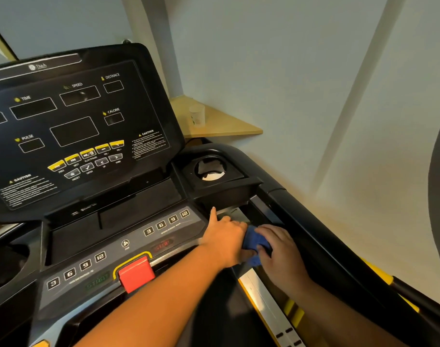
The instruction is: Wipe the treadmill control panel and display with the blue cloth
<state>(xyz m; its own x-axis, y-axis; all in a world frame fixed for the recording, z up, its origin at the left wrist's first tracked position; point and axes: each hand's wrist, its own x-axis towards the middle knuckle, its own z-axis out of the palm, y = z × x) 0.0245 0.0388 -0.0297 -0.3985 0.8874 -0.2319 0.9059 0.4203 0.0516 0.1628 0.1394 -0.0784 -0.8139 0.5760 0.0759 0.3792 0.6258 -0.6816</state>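
The treadmill's black display (73, 116) fills the upper left, its windows dark. Below it runs the grey control panel (113, 254) with number keys, a fan button and a red safety key (136, 272). A bunched blue cloth (255, 240) sits just off the panel's right end, held between both hands. My left hand (224, 234) grips its left side, with the index finger pointing up. My right hand (280, 242) closes over its right side. Much of the cloth is hidden by my fingers.
A black cup holder (211, 169) sits right of the display, with something white inside. A black side handrail (314, 221) runs along the pale wall. A wooden corner shelf (226, 123) behind carries a clear plastic cup (197, 115). Another cup holder (6, 266) is at the left.
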